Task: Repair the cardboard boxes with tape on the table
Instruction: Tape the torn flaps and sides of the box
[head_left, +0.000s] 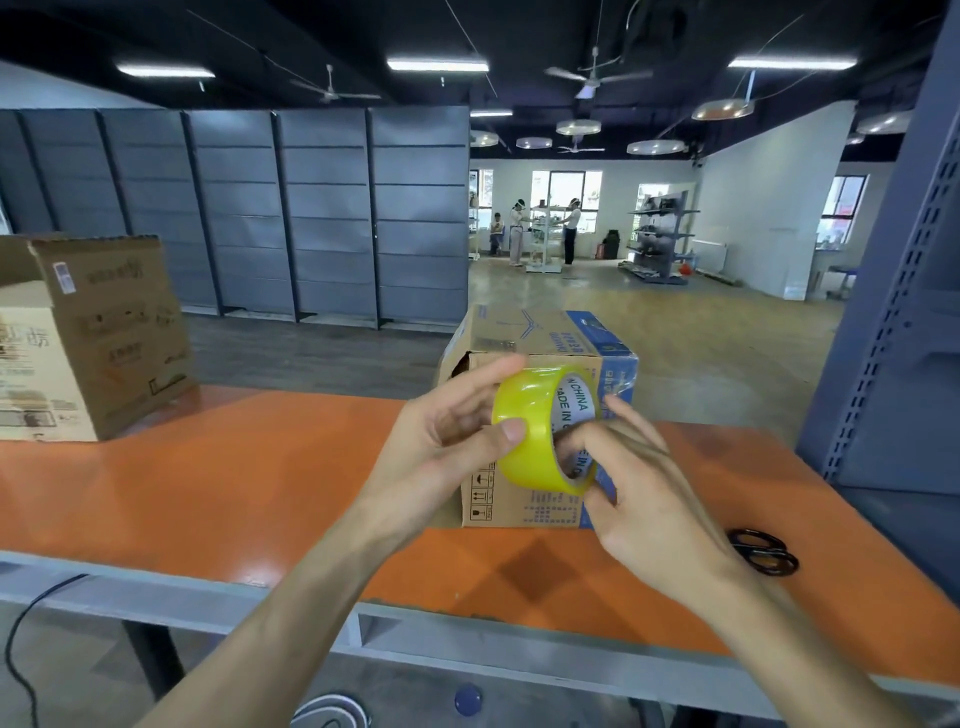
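Yellow translucent roll of packing tape is held up between both hands. The left hand grips its outer band, thumb pressed on the front and fingers curled behind. The right hand hooks blurred fingers into the core. Just behind the fingers, a small brown cardboard box with blue print stands on the orange tabletop. Black-handled scissors lie beside the right wrist, and a larger brown cardboard box stands well off to the left.
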